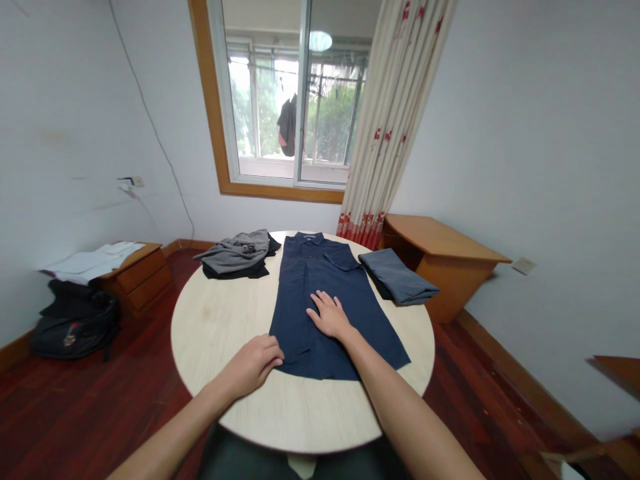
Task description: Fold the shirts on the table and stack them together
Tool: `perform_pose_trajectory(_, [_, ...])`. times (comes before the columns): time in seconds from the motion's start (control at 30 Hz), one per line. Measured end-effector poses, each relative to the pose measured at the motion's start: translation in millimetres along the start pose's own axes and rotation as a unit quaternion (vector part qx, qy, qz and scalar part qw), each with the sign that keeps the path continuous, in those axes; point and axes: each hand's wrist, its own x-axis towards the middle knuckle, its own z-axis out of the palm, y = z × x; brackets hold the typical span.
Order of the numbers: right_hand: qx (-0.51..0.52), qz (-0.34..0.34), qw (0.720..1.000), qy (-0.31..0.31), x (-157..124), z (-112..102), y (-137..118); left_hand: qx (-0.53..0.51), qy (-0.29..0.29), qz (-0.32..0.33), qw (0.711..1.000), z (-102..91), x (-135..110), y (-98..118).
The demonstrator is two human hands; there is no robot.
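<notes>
A dark navy shirt (345, 300) lies flat on the round pale table (215, 320), its collar (311, 237) at the far side and its hem towards me. One short sleeve (343, 259) lies across the upper right of the shirt. My right hand (330, 315) rests flat on the middle of the shirt, fingers spread. At the shirt's lower left corner, my left hand (260, 363) has its fingers curled closed on the fabric; the fingertips are partly hidden.
Grey and black clothes (237, 253) lie in a loose pile at the table's far left. A folded grey-blue garment (400, 275) sits at the right over something black. Beyond stand a wooden desk (445, 240), a curtain (385, 133) and a small cabinet (145, 277).
</notes>
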Motion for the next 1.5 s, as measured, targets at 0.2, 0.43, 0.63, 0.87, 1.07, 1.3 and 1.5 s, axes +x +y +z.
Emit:
perform_pose_trajectory(0.2, [-0.010, -0.001, 1.000, 0.001, -3, -15, -19, -0.045, -0.033, -0.003, 0.998, -11.6, -1, 0])
perform_pose_trajectory(0.43, [0.031, -0.083, 0.996, -0.006, 31, -19, -54, -0.021, 0.012, -0.044, 0.999, -21.6, 43, -11])
perform_pose_trajectory(0.63, [0.034, -0.055, 0.998, -0.011, 92, -18, -50, 0.035, -0.018, 0.070, 0.997, -6.9, 95, -38])
perform_pose_trajectory(0.87, [0.003, -0.060, 0.997, -0.044, 156, 4, -41, 0.019, -0.065, 0.106, 0.992, 16.1, 122, -61])
perform_pose_trajectory(1.07, [-0.036, -0.037, 0.999, -0.008, 206, 29, -31, -0.006, -0.105, 0.095, 0.990, 16.9, 122, -61])
perform_pose_trajectory(1.3, [-0.039, 0.007, 0.999, -0.022, 279, 25, -13, -0.023, -0.097, 0.107, 0.989, 13.6, 123, -61])
perform_pose_trajectory(1.5, [-0.027, 0.029, 0.999, -0.028, 331, 27, 3, -0.040, -0.099, 0.092, 0.990, 11.2, 124, -61])
